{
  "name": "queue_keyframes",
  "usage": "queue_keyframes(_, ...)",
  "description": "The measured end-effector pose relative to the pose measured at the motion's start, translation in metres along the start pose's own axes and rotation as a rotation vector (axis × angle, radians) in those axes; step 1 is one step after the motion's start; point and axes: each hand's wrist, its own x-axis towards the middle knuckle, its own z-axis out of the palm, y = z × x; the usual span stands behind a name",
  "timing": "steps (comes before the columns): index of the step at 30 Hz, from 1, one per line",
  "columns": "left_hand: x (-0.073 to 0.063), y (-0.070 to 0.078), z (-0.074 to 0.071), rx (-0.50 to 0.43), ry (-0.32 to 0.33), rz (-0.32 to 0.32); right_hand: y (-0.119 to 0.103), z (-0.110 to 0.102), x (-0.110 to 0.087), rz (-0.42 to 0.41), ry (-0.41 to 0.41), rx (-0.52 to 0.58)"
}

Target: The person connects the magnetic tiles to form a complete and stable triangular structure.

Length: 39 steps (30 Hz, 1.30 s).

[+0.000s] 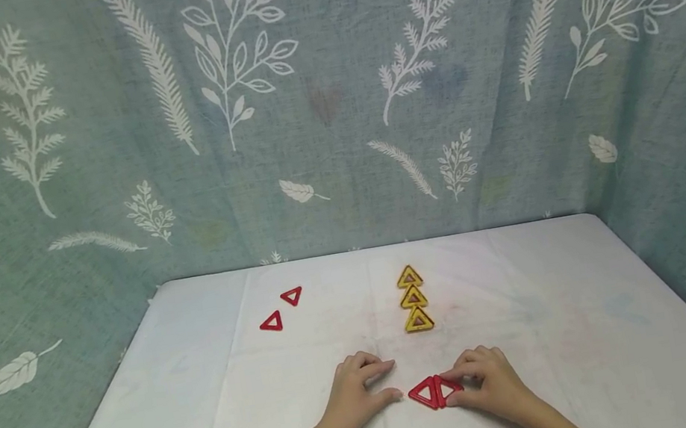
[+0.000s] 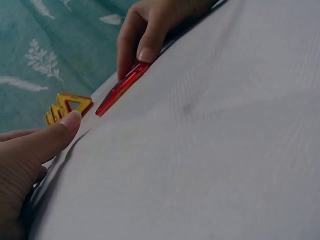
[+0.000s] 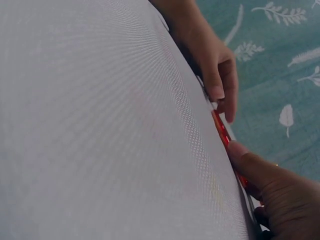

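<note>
Two red triangle frames lie edge to edge on the white cloth near the front, the left triangle pointing left and the right triangle pointing right. My right hand pinches the right one between thumb and fingers; part of it is hidden behind them. Left of the pair, my left hand holds nothing, its thumb and fingers spread apart with the thumb tip close to the left triangle's point. In the left wrist view the red pair appears nearly edge-on under the right hand.
Three yellow triangle frames form a column behind the red pair, all pointing away. At the back left lie two separate red triangles, one behind the other. A green leaf-patterned curtain surrounds the white-covered table.
</note>
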Motion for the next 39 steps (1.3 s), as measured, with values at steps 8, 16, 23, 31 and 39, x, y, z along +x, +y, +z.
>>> queue_keyframes(8, 0.003, -0.014, -0.012, -0.015, 0.038, -0.084, 0.002, 0.0, 0.0, -0.011, 0.01, 0.002)
queue_keyframes(16, 0.001, -0.035, -0.027, -0.083, 0.129, -0.155, 0.004, 0.001, 0.001, 0.027, -0.02, 0.006)
queue_keyframes(23, -0.002, -0.051, -0.039, -0.105, 0.175, -0.21, 0.004, 0.001, 0.0, 0.023, -0.007, 0.0)
queue_keyframes(31, -0.004, -0.066, -0.057, -0.091, 0.191, -0.314, 0.004, 0.0, 0.0, 0.02, -0.014, 0.011)
queue_keyframes(39, -0.009, -0.085, -0.077, -0.066, 0.218, -0.345, 0.004, 0.001, -0.001, 0.0, 0.005, 0.022)
